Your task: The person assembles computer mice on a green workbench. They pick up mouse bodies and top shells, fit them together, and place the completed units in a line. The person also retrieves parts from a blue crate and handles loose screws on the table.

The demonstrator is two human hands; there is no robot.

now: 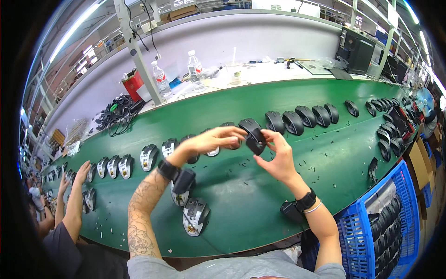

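Note:
In the middle of the bench, my right hand (pixel 280 157) grips a black computer mouse (pixel 255 143) by its right side, thumb below it and fingers at its upper edge. My left hand (pixel 214 140) reaches across from the left with its fingers stretched out, the tips at the left edge of the mice there; whether they touch is unclear. Right behind the held one sits another black mouse (pixel 250 124). Under my left wrist stand mice with pale inner parts exposed, among them an open-topped mouse (pixel 195 216). My left hand and arm partly hide several mice in the row.
Mice line the green bench (pixel 232 195) on both sides, with small black bits scattered at right. A blue crate (pixel 357 232) of black mice stands at lower right. Another person's hand (pixel 82 173) is at left. Bottles (pixel 195 69) and a cable heap (pixel 120 114) lie beyond.

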